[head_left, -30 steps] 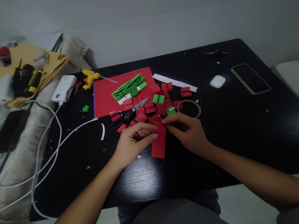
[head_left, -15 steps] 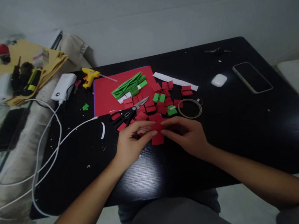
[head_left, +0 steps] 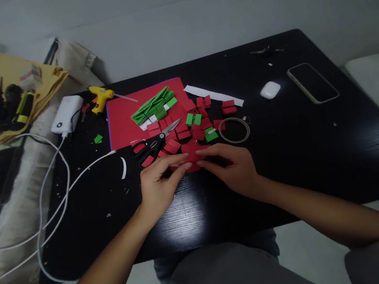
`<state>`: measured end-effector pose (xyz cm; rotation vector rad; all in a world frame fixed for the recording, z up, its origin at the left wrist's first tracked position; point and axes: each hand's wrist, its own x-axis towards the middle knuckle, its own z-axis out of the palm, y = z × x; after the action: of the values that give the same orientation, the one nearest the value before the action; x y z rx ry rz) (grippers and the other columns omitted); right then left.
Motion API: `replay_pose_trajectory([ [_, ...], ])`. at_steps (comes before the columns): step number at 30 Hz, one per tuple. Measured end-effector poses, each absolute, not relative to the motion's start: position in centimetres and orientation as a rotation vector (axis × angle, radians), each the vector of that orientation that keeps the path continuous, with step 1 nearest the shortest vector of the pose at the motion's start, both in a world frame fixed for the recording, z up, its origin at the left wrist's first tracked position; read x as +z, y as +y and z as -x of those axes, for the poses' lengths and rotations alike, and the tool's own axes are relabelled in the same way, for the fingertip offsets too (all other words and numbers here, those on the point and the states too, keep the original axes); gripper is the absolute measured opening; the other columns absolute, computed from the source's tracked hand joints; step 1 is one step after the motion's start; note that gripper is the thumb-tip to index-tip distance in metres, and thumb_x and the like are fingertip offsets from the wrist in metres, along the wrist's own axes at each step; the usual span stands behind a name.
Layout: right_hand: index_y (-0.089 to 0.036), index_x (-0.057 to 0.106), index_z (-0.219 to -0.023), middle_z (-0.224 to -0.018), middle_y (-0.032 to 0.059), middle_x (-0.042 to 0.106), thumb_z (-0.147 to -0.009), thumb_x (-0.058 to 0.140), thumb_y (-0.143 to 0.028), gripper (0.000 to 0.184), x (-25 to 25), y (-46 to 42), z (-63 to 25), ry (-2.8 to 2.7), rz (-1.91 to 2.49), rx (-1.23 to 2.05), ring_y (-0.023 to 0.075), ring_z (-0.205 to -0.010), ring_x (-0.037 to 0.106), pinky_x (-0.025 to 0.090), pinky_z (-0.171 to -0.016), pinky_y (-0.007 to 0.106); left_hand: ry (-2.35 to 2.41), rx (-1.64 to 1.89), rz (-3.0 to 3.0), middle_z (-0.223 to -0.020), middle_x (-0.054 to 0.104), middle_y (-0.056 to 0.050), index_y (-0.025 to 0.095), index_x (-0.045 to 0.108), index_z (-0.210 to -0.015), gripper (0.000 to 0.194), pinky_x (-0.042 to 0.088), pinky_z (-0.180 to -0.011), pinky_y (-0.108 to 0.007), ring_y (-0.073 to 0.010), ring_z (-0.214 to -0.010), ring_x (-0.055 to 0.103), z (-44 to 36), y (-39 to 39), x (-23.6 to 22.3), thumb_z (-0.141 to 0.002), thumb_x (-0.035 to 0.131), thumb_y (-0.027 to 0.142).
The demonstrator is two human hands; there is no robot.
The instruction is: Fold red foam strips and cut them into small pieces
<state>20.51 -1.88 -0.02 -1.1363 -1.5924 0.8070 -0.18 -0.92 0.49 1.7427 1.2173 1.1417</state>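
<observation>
Looking down, we see the red paper piece (head_left: 193, 159) directly between our left hand (head_left: 156, 184) and right hand (head_left: 237, 167), each pinching one side, neither nearer, its long axis unclear.

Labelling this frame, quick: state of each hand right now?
Left hand: closed in a pinch on the red paper, left side.
Right hand: closed in a pinch on the same paper, right side.

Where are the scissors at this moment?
In the head view, the scissors lie left of centre, among folded red paper pieces, just beyond the left hand.
</observation>
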Motion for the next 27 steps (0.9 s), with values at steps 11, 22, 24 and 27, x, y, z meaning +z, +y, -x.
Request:
replay_pose_trajectory([
  [11,-0.026,0.079,-0.107,-0.100,0.0026,0.082,-0.093,0.075,-0.014,0.019,-0.35,-1.93,-20.37,-1.648,1.035,0.669,0.0177,-0.091,0.078,0.064,-0.087,0.033,1.127,1.228,-1.990,-0.094,0.079,-0.002,0.021,0.079,-0.104,0.017,0.059,-0.075,-0.026,-0.0133,-0.081,0.073,-0.06,-0.68,0.71,-0.089,0.079,0.014],
  [22,-0.025,0.080,-0.103,-0.097,0.0032,0.080,-0.090,0.078,-0.014,0.017,-0.44,-1.94,-20.29,-1.651,1.022,0.613,0.0170,-0.086,0.077,0.064,-0.082,0.032,1.102,1.243,-2.014,-0.093,0.079,-0.003,0.021,0.079,-0.104,0.016,0.060,-0.076,-0.028,-0.0140,-0.083,0.073,-0.15,-0.92,0.78,-0.090,0.078,0.013],
  [24,-0.025,0.080,-0.102,-0.096,0.0033,0.080,-0.090,0.078,-0.013,0.016,-0.47,-1.95,-20.28,-1.650,1.021,0.600,0.0171,-0.085,0.077,0.064,-0.080,0.032,1.102,1.238,-2.017,-0.094,0.079,-0.003,0.021,0.079,-0.105,0.017,0.061,-0.077,-0.028,-0.0141,-0.084,0.073,-0.14,-0.92,0.72,-0.090,0.078,0.013],
  [27,-0.024,0.080,-0.101,-0.095,0.0039,0.080,-0.090,0.078,-0.013,0.015,-0.45,-1.95,-20.27,-1.653,1.020,0.589,0.0168,-0.085,0.076,0.064,-0.080,0.031,1.091,1.233,-2.027,-0.095,0.079,-0.003,0.021,0.079,-0.105,0.016,0.061,-0.079,-0.029,-0.0146,-0.086,0.074,-0.08,-0.85,0.66,-0.091,0.077,0.014],
])
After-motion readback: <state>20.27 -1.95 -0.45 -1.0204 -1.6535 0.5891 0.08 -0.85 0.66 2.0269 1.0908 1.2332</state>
